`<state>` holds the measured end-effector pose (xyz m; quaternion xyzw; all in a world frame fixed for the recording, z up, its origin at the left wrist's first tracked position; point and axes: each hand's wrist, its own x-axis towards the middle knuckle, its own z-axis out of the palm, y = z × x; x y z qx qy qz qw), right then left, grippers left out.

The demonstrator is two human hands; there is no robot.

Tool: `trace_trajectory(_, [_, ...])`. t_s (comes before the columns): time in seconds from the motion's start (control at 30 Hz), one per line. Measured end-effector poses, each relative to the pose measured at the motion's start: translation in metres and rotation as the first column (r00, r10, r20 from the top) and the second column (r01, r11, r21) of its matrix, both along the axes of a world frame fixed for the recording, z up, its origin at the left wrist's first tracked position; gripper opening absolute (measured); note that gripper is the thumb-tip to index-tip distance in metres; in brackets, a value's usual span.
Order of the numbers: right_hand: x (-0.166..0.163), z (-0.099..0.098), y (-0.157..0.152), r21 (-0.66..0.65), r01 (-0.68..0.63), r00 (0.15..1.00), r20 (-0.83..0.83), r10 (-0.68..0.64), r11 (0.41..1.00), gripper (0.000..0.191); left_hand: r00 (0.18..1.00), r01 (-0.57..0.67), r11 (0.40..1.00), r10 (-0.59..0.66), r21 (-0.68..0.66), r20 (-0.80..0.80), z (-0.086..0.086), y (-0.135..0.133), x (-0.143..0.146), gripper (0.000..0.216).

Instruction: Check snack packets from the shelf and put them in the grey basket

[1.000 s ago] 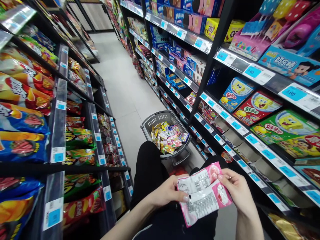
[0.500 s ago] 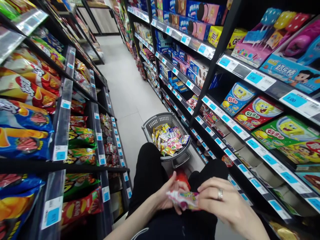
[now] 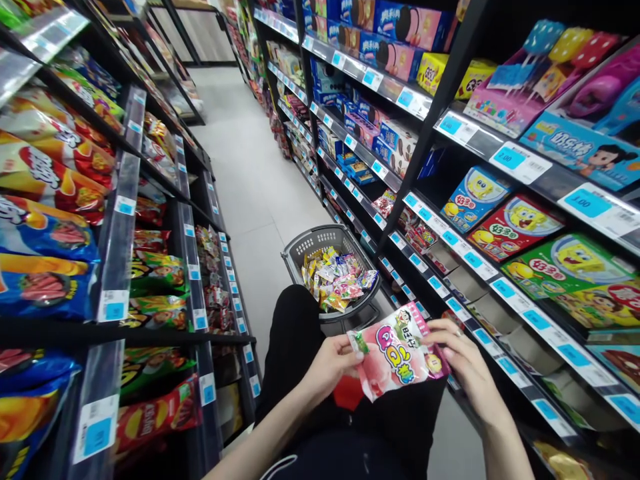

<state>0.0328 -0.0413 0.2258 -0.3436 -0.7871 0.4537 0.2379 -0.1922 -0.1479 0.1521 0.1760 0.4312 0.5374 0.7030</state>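
Observation:
A pink candy bag (image 3: 395,351) with its printed front side up is held between both hands, low in the middle of the view, above my black-trousered knees. My left hand (image 3: 331,363) pinches its left edge. My right hand (image 3: 463,363) grips the right edge with fingers curled. Just beyond the bag, a grey shopping basket (image 3: 310,243) sits on the floor, holding several small colourful sweet packets (image 3: 337,279).
I am low in a narrow shop aisle. Dark shelves of crisp bags (image 3: 47,230) run along the left. On the right, shelves (image 3: 520,307) carry cartoon-printed boxes, biscuit boxes and blue price tags. Pale tiled floor (image 3: 250,167) stretches ahead.
The pink bag went from back side up, through edge-on, to front side up. Both hands kept hold of it and rose slightly.

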Motion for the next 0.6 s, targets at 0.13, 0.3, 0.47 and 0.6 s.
trace_trajectory(0.13, [-0.006,-0.009,0.004,-0.154,0.08,0.996,-0.022,-0.085,0.985,0.022,0.984,-0.055,0.998,0.058,0.023,-0.167,0.015,-0.001,0.005,0.022])
trace_trajectory(0.3, [-0.011,-0.022,0.001,-0.377,0.115,0.99,-0.028,-0.135,0.919,0.053,0.955,-0.06,0.995,0.081,0.083,-0.285,0.024,-0.006,0.01,0.015])
trace_trajectory(0.47, [-0.005,-0.038,-0.001,-0.376,0.135,0.991,0.071,-0.117,0.917,0.03,0.871,-0.043,0.994,0.089,0.104,-0.484,0.019,-0.007,0.004,0.015])
trace_trajectory(0.6, [0.001,-0.033,-0.01,-0.243,0.106,0.994,0.067,-0.092,0.964,0.026,0.845,-0.011,0.993,0.074,0.121,-0.53,0.02,-0.006,-0.003,0.013])
